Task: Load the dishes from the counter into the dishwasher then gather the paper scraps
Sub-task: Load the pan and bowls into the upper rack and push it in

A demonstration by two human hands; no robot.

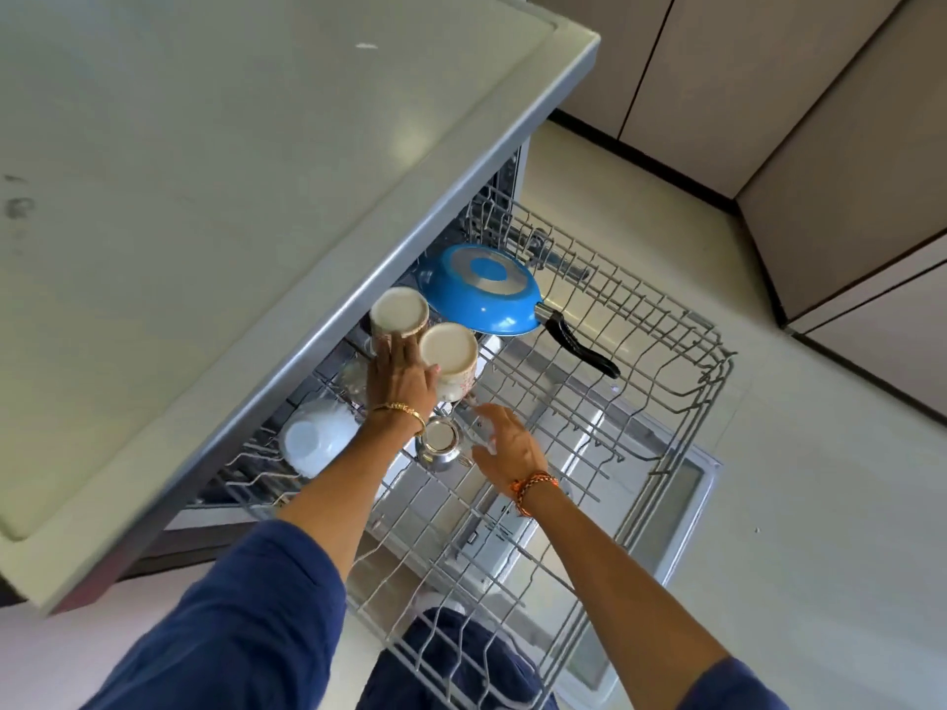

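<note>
A pale grey counter (215,207) with a raised edge filled the upper left, bare apart from a small white fleck (366,45) and a dark smudge. Below it the dishwasher rack (661,345) stood pulled out over a cream floor (640,187), with beige cabinet fronts (799,79) lining the far side. In the rack a blue pan (481,289) lay upside down beside two inverted cream cups, and a white bowl (317,443) and a steel cup (439,443) sat nearer. The left hand (402,381) lay against the rear cup (398,312), touching the front cup (450,353). The right hand (507,443) held a clear glass (479,430) just beside the steel cup.
</note>
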